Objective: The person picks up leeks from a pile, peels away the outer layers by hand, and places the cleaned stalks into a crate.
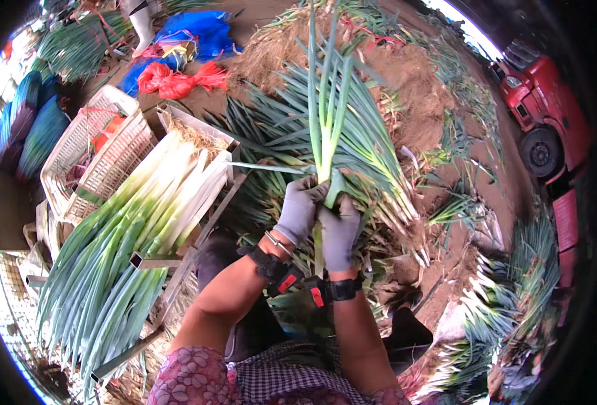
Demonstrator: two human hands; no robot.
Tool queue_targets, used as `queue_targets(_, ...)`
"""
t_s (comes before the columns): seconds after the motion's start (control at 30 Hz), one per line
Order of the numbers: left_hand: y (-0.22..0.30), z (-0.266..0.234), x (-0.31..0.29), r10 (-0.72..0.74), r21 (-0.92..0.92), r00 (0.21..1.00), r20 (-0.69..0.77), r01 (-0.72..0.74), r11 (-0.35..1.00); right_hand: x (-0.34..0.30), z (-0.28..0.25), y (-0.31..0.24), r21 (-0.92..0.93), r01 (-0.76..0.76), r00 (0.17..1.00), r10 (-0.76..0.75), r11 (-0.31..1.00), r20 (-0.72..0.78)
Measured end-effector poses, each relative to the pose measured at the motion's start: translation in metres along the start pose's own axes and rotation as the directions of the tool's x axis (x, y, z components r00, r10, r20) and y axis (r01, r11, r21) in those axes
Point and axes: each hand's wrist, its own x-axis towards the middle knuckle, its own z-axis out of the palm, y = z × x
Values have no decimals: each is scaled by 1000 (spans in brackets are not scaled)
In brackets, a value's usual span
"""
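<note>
A long green onion (325, 145) stands upright in front of me, its green leaves pointing away and its stem running down between my wrists. My left hand (301, 208), in a grey glove, is closed around the stem. Beside it my right hand (341, 229), gloved too, pinches a broad leaf (336, 187) that bends away from the stem. Just beyond lies a big pile of green onions (373, 152) on the ground. To my left, a metal rack (207, 226) carries a thick stack of cleaned green onions (157, 185), white ends away from me.
A white plastic basket (120, 138) stands behind the rack at the left. Red plastic ties (180, 79) and blue netting (194, 34) lie farther off. More green onions (491, 304) line the right side. A red truck (548, 111) is parked at the far right.
</note>
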Motion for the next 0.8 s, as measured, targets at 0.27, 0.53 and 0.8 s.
queue_targets(0.27, -17, 2, -8, -46, 82, 999, -26, 48, 995, -15, -32, 27, -269, 34, 997, -51, 962, -58)
queue_targets(0.53, 34, -40, 19, 30, -62, 999, 40, -28, 998, -109, -123, 51, -489, -476, 853, 519, 731, -56)
queue_targets(0.8, 35, -26, 3, 7, -277, 927, 374, 105, 955, -68, -139, -4, -836, 34, 968, 190, 547, 163)
